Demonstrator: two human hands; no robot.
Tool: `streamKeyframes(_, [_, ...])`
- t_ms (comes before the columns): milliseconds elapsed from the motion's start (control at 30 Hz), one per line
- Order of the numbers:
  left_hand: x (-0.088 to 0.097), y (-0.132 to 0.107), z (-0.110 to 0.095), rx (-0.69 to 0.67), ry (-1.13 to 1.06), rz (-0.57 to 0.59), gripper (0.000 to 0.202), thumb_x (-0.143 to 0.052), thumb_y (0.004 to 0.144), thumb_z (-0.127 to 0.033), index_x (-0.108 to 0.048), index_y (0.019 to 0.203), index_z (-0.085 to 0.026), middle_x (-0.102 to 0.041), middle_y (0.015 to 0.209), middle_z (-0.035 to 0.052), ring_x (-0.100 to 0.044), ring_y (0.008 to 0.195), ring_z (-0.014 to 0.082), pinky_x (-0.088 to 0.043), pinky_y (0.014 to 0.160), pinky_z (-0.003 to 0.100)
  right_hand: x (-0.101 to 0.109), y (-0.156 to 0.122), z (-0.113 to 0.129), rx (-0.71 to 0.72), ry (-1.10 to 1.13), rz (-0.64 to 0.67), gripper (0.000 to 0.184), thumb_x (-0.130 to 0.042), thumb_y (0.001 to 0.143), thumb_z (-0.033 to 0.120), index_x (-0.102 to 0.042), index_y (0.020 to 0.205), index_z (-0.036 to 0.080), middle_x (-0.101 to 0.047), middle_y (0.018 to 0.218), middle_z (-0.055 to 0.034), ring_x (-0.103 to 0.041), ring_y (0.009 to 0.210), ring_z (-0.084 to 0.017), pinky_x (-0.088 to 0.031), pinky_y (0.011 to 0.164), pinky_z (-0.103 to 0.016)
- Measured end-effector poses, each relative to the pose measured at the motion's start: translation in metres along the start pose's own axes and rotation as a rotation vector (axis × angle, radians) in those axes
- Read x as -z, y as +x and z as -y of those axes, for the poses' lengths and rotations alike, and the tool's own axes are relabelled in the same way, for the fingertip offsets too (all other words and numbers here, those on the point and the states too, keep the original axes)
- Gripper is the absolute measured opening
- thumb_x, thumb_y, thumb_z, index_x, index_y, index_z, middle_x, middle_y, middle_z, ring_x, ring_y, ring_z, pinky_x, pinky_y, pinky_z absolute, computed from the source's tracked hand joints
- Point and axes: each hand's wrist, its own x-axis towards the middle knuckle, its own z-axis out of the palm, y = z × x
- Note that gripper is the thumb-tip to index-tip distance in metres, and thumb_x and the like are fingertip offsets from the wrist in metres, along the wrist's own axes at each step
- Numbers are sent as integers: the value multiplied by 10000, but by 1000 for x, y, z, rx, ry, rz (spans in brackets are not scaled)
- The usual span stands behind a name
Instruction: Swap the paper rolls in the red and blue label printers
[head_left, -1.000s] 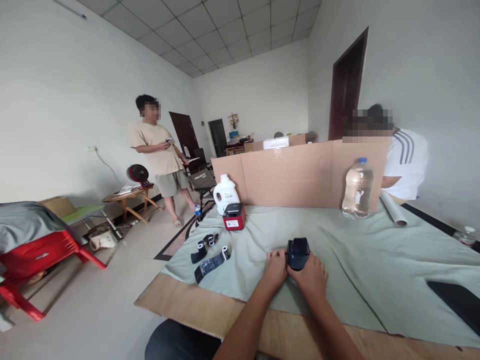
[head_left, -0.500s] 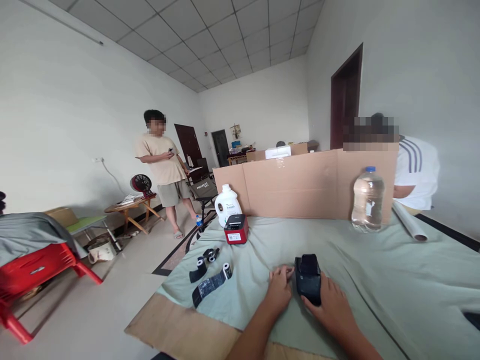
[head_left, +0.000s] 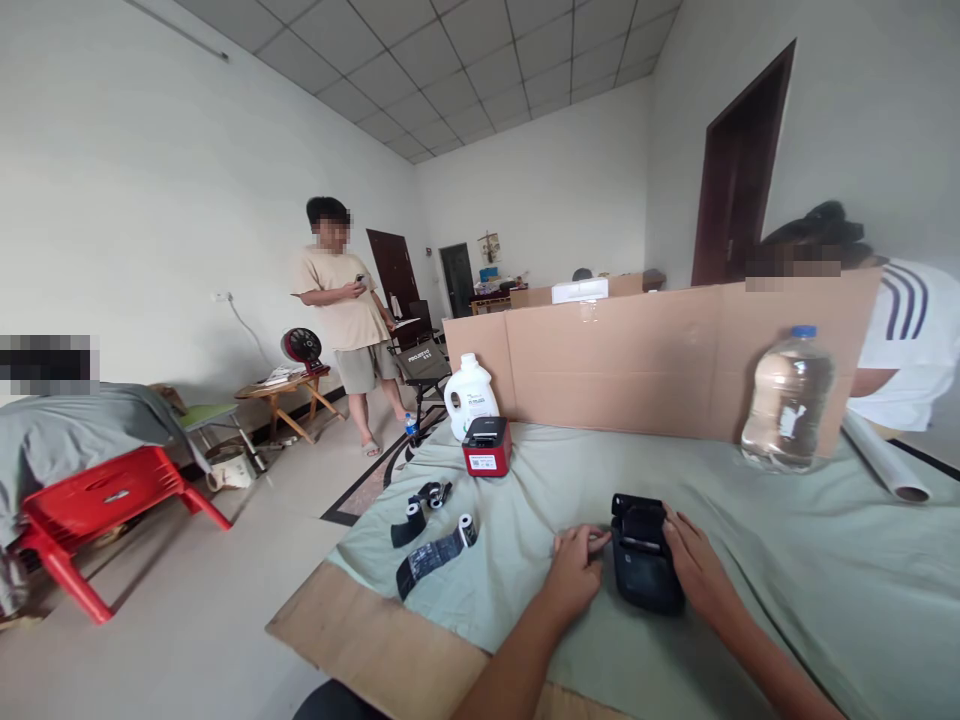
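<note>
A black portable printer point(head_left: 646, 575) lies on the green cloth in front of me, its cover point(head_left: 639, 508) raised at the far end. My right hand point(head_left: 697, 562) grips the printer along its right side, with the thumb hidden from view. On the opposite side is my left hand point(head_left: 576, 570); its fingers are curled and the index fingertip presses against the printer's left edge. Left of the hands, a partly unrolled dark label roll point(head_left: 439, 555) lies on the cloth. Behind that are a smaller dark roll point(head_left: 409, 524) and a black coiled item point(head_left: 433, 493).
A red and black box-shaped printer point(head_left: 487, 450) stands before a white jug point(head_left: 471, 395). A cardboard panel point(head_left: 615, 365) borders the cloth's far side, with a large water bottle point(head_left: 791, 405) and a white tube point(head_left: 889, 460) at right. A person point(head_left: 341, 290) stands beyond; others sit either side.
The black printer has turned and its cover now stands raised, showing more of its inside. My right hand has moved up along its right side. The whole view has shifted slightly.
</note>
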Motion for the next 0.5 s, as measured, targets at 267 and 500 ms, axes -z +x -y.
streamKeyframes(267, [-2, 2, 3, 13, -52, -4, 559, -480, 684, -101, -565, 1227, -206, -647, 1374, 54, -499, 1282, 271, -278, 1129, 501, 26, 86, 27, -25, -218, 532, 289, -476, 723, 114, -740, 661, 215, -788, 816, -57, -711, 869, -241, -483, 805, -300])
streamKeyframes(500, [-1, 0, 4, 17, -57, -14, 558, -487, 699, -102, -571, 1241, -207, -658, 1358, 54, -516, 1270, 265, -324, 1106, 481, 41, 93, 32, 54, -75, 663, 144, -588, 568, 164, -691, 488, 225, -717, 615, -38, -676, 738, -260, -467, 716, -307])
